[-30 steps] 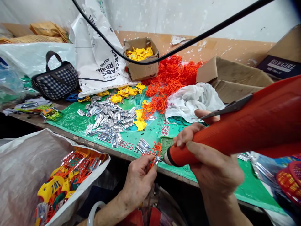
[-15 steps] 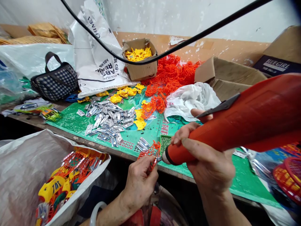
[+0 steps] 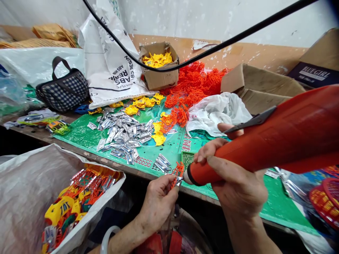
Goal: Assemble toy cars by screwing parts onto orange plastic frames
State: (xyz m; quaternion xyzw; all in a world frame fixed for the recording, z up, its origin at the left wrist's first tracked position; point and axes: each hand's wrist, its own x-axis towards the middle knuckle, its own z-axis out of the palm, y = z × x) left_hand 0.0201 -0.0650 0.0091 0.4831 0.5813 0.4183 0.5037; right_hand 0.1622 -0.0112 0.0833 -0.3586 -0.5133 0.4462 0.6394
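"Pinching what, was it?"

"Left hand [image 3: 159, 197] tightly held an orange piece [image 3: 179, 169] by the bench [image 3: 82, 139] edge, probably for steadiness; right hand [image 3: 239, 185] clasped a red power tool [image 3: 265, 139], apparently scissors [image 3: 255, 119] too."

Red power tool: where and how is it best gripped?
Likely around the narrow front of the red power tool, coming from below, as the right hand does: the body tapers there and widens rearward, and the grey nose is left clear.

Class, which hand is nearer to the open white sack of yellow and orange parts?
Left. The left hand is to the sack's right; the right hand, gripping the red tool, is farther right.
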